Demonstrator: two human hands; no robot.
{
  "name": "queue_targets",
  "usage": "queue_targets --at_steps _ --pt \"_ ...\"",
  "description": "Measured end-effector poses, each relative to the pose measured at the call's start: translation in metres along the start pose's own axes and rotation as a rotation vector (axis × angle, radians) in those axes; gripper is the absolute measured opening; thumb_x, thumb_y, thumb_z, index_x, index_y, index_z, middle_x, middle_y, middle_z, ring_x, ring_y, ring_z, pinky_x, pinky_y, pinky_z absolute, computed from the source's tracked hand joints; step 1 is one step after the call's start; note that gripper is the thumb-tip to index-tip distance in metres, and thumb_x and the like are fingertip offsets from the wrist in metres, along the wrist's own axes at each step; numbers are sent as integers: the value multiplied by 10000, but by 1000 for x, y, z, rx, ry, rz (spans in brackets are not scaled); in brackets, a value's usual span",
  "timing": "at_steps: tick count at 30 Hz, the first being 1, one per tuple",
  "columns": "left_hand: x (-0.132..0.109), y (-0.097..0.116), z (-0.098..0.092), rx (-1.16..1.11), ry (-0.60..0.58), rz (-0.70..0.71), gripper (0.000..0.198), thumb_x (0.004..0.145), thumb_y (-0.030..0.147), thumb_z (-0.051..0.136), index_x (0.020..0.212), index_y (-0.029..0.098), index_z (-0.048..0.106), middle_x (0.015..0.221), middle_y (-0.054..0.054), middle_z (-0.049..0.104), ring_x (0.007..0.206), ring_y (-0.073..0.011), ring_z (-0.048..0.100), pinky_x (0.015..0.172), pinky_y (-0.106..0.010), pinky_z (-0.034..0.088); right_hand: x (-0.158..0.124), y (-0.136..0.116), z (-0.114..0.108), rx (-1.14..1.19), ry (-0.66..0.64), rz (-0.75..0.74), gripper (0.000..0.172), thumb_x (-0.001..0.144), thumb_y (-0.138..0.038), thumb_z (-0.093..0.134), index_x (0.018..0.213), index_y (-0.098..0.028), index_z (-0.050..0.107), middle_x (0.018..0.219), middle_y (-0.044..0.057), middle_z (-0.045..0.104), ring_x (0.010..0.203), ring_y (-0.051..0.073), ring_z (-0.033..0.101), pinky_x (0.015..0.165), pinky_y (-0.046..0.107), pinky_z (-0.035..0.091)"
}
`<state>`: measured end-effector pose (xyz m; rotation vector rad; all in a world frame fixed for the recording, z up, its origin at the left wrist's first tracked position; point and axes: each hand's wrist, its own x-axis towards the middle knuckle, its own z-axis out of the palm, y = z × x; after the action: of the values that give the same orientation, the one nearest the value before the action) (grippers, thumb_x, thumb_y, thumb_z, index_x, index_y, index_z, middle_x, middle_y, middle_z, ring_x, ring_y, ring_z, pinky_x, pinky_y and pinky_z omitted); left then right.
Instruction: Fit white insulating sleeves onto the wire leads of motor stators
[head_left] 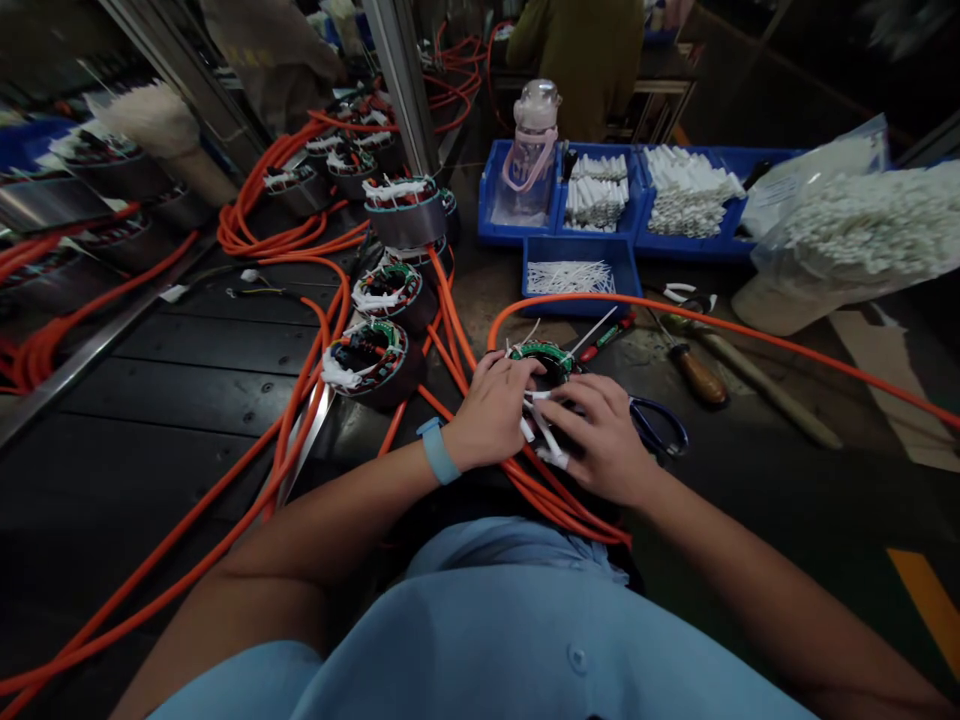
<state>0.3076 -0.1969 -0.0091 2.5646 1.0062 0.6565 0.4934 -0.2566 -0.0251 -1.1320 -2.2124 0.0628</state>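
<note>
A motor stator [546,352] with a green winding ring stands on the bench in front of me. My left hand [489,412] wraps round its near left side, fingertips over the rim. Curled fingers of my right hand [611,440] hold the near right side, around white-sleeved leads [553,442] that hang toward me. A thin white cable tie [596,330] sticks up from the ring, with a shorter tail on the left. My fingers hide most of the stator's near side. Orange cable [555,500] passes below my hands.
Several stators [367,360] stand to the left among orange cables. Blue bins [487,225] hold a bottle [534,150] and white sleeves; a front bin [581,280] holds cable ties. A wooden-handled tool [699,375], blue-handled tool [664,425], red-green screwdriver [600,340] and bag [847,240] lie right.
</note>
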Motion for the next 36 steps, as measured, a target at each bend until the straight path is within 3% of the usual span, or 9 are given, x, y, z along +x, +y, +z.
queue_targets --at_steps 3,5,8,12,15,19,26,31,36 --pt "2 0 -2 4 -38 20 506 627 93 553 1115 180 450 999 -45 627 1008 -214 577 1057 -439 285 4 -10 -8 -148 -59 -183 296 887 -158 484 1137 -259 605 1000 45 653 1017 200 522 949 392 364" --pt "4 -1 -2 4 -56 36 474 631 104 575 1086 184 468 989 -39 634 1001 -211 584 1056 -436 285 10 -10 -12 -163 -88 -206 275 891 -136 461 1085 -241 626 963 43 668 943 190 537 903 373 380" --pt "7 -1 -2 -2 -83 41 395 686 202 643 1049 184 489 996 -42 640 986 -215 594 1043 -435 295 20 1 -14 -68 -69 -32 222 849 -143 505 996 -211 656 919 59 670 880 206 543 805 365 409" --pt "10 -5 -7 -10 -133 32 466 668 280 724 1064 182 499 1005 -43 645 991 -224 596 1041 -438 290 30 22 -11 246 -64 272 128 774 -155 582 840 -197 684 775 35 652 757 181 556 689 312 433" --pt "14 -6 -15 -54 -216 49 421 719 307 695 1082 184 520 1017 -39 650 1016 -213 593 1065 -437 264 34 30 -9 357 -106 363 111 756 -171 601 806 -203 695 751 22 646 734 168 561 693 301 433" --pt "23 0 -17 2 -249 0 216 815 238 571 1019 167 572 978 -58 668 970 -212 611 1023 -435 310 35 32 -10 358 -155 303 120 792 -216 594 839 -202 703 773 36 653 744 175 554 707 315 423" --pt "22 4 -11 111 -212 -6 303 829 285 559 1108 165 555 960 -72 675 941 -233 611 958 -425 358 33 32 -13 201 -205 124 191 830 -183 526 936 -185 685 856 73 656 789 201 527 717 343 419" --pt "5 -9 -4 218 -81 180 478 779 565 564 1013 148 585 984 -109 624 1046 -287 519 1007 -477 297 31 26 -21 65 -285 51 233 834 -130 488 974 -173 670 839 87 628 837 216 503 739 346 414" --pt "-1 -12 16 253 47 134 452 734 602 575 838 161 586 819 -79 581 883 -258 506 955 -474 324 40 20 -19 23 -378 -16 248 864 -114 407 922 -143 646 772 79 570 742 194 442 679 317 373"
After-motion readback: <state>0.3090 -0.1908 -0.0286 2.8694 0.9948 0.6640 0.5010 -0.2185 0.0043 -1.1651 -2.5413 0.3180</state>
